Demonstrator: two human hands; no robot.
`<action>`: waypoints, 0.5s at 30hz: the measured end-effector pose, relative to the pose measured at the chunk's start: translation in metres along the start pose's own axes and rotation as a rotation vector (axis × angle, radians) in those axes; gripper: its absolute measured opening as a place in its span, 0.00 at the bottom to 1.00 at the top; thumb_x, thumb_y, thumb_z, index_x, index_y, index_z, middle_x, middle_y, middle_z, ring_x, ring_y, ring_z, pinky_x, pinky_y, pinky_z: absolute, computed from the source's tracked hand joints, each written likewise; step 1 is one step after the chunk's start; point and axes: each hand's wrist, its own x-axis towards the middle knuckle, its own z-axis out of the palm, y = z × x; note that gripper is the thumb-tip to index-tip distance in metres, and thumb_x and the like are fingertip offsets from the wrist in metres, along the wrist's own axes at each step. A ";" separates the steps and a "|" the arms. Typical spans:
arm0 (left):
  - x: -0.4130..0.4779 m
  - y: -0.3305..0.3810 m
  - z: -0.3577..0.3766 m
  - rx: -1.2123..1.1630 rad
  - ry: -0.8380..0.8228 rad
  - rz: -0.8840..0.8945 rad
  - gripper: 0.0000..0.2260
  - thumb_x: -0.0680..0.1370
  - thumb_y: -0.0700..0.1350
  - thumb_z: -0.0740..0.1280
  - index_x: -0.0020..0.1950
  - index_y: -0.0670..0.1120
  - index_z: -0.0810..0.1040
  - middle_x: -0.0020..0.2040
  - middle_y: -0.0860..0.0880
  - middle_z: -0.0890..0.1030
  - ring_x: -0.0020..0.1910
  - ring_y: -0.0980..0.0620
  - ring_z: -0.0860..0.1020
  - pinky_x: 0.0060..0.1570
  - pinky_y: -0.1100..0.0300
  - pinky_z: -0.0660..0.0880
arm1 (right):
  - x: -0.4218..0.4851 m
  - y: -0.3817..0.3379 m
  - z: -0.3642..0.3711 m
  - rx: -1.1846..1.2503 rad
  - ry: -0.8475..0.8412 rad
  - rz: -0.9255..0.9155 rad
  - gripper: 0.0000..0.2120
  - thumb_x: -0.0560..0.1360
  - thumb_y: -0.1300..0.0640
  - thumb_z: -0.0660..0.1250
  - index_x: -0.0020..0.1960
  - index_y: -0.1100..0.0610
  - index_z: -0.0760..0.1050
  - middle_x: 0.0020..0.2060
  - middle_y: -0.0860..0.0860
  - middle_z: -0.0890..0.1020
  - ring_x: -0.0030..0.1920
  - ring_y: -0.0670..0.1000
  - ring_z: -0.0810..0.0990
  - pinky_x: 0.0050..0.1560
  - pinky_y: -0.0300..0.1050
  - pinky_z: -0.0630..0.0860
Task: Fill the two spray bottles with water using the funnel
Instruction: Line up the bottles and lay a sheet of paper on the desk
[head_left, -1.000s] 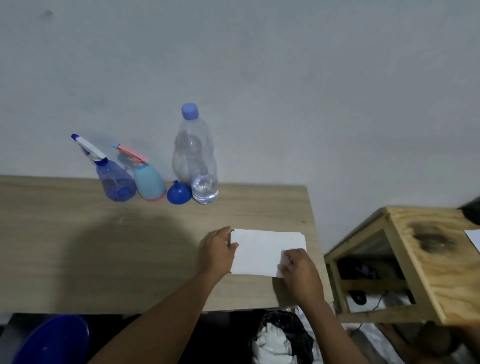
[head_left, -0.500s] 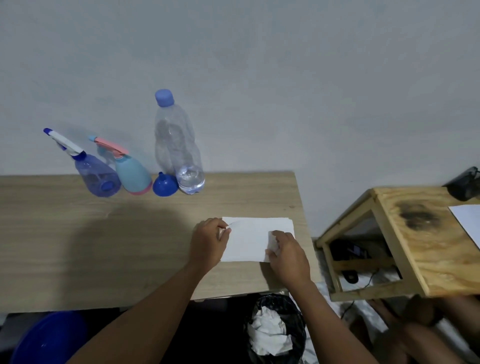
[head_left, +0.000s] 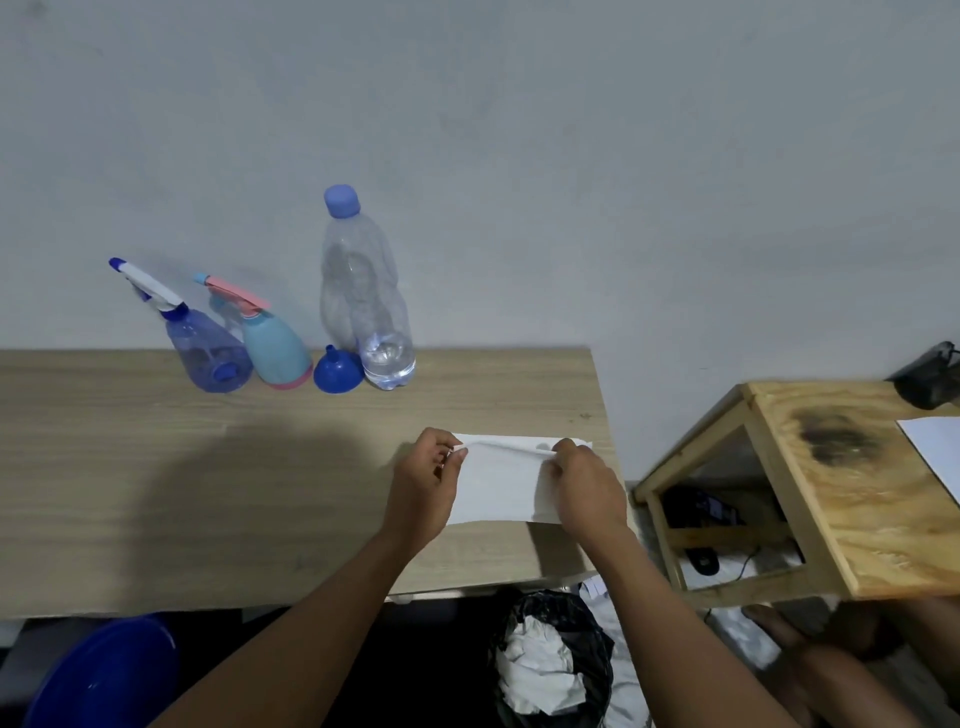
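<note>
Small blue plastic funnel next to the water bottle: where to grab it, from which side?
Pinch the upturned narrow spout of the small blue plastic funnel from above. It sits wide mouth down, close between the teal spray bottle and the clear plastic water bottle, so its sides likely leave the fingers little room.

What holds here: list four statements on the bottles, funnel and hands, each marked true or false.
1. The blue funnel stands wide end down between the teal spray bottle and the water bottle. True.
2. The water bottle's cap is off. False: its blue cap is on.
3. Both the left hand and the right hand pinch the white sheet. True.
4. The purple spray bottle lies on its side. False: it stands on its base on the table.
</note>
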 end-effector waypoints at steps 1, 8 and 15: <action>0.002 0.000 -0.001 -0.044 0.013 -0.026 0.06 0.78 0.38 0.69 0.45 0.47 0.75 0.39 0.46 0.81 0.39 0.50 0.80 0.41 0.55 0.77 | 0.000 0.005 -0.002 0.031 0.019 0.014 0.14 0.81 0.59 0.57 0.62 0.54 0.76 0.51 0.55 0.80 0.49 0.60 0.80 0.44 0.50 0.75; 0.010 0.000 -0.003 -0.119 0.036 -0.104 0.06 0.76 0.40 0.73 0.43 0.48 0.77 0.39 0.48 0.81 0.40 0.52 0.80 0.42 0.63 0.77 | -0.001 0.026 -0.009 0.158 0.036 0.060 0.11 0.80 0.55 0.64 0.61 0.54 0.78 0.52 0.52 0.77 0.50 0.55 0.79 0.49 0.50 0.76; 0.008 -0.010 -0.003 0.015 0.083 -0.073 0.03 0.75 0.40 0.73 0.47 0.42 0.83 0.43 0.51 0.80 0.40 0.66 0.79 0.41 0.76 0.72 | -0.006 0.028 0.000 0.236 0.090 0.063 0.10 0.80 0.57 0.64 0.61 0.53 0.78 0.53 0.49 0.73 0.43 0.50 0.76 0.45 0.46 0.75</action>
